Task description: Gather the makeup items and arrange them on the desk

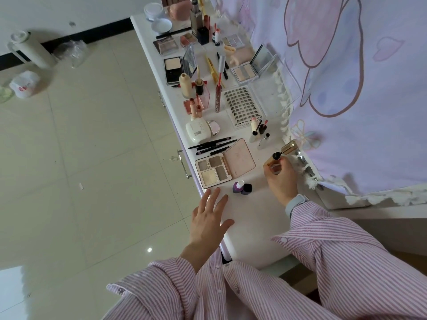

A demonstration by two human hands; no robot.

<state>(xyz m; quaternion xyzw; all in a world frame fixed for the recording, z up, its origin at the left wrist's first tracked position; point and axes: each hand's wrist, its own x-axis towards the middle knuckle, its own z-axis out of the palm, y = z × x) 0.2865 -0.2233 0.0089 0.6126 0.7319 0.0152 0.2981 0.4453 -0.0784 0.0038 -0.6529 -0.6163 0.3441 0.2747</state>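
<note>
The right hand (280,179) pinches a gold tube (275,159) near the curtain (346,88), at the white bench's (249,218) far edge. The left hand (209,218) rests flat, fingers spread (holding nothing), just beside the open eyeshadow palette (213,173) and purple bottle (238,187).

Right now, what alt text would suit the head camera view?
A person's right hand holds a gold-capped tube over a long white desk crowded with makeup; the open left hand hovers near an open four-pan eyeshadow palette.
</note>
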